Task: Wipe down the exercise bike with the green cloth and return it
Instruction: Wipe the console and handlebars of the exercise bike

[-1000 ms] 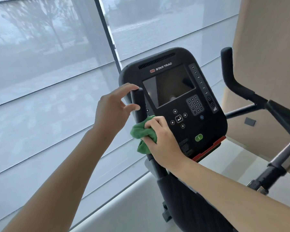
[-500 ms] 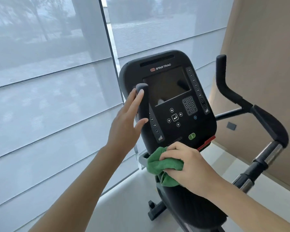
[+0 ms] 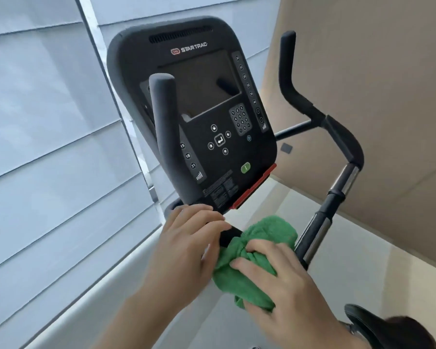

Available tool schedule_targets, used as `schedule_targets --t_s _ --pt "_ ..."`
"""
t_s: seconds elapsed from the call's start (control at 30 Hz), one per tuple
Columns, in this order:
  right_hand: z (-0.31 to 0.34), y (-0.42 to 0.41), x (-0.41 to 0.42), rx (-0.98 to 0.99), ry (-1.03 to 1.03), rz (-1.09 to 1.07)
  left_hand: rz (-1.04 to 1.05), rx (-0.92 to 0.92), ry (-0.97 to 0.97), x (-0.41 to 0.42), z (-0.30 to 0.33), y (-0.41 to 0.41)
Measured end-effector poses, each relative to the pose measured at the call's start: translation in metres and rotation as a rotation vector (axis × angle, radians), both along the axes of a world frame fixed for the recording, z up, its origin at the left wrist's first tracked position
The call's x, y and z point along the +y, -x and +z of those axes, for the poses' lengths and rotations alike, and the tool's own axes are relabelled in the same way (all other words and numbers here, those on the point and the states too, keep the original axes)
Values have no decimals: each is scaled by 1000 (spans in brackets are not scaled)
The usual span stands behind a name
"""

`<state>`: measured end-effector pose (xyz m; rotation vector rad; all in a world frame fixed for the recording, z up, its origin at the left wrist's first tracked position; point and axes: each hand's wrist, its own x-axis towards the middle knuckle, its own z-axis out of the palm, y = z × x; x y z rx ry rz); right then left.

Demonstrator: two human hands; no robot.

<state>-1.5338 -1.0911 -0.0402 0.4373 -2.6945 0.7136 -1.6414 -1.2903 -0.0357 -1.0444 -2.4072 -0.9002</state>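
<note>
"STAR TRAC" on the console [image 3: 191, 109]; side numbers 15, 18, 21

Gym or fitness room: Star Trac exercise bike [image 3: 194, 117] console, handlebars [image 3: 302, 104], big shaded window [image 3: 48, 122].

You can't really see the bar under the console [image 3: 196, 117], since your left hand [image 3: 184, 250] and right hand [image 3: 277, 275] plus the bunched green cloth [image 3: 259, 235] cover nearly all of it, and how much cloth is tucked under your right palm is anybody's guess. The left handlebar [image 3: 164, 127] stands in front of the console's left button column, so only a few numbers peek out, and the label text near the red strip [image 3: 256, 187] is too tiny to read. The seat [image 3: 368, 323] and both forearms get chopped by the bottom edge.
</note>
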Motion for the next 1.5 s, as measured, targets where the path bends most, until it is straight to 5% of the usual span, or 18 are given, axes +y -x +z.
schedule_targets --t_s 0.43,0.97,1.3,1.5 --pt "-44 9 48 301 63 55 -47 -119 -111 65 -13 -28" --pt "-45 47 129 347 65 358 196 -188 240 121 -2 -65" --pt "-36 121 258 312 -223 -61 366 -108 213 187 -22 -69" --pt "-43 81 186 250 52 -29 485 108 -77 183 -38 -72"
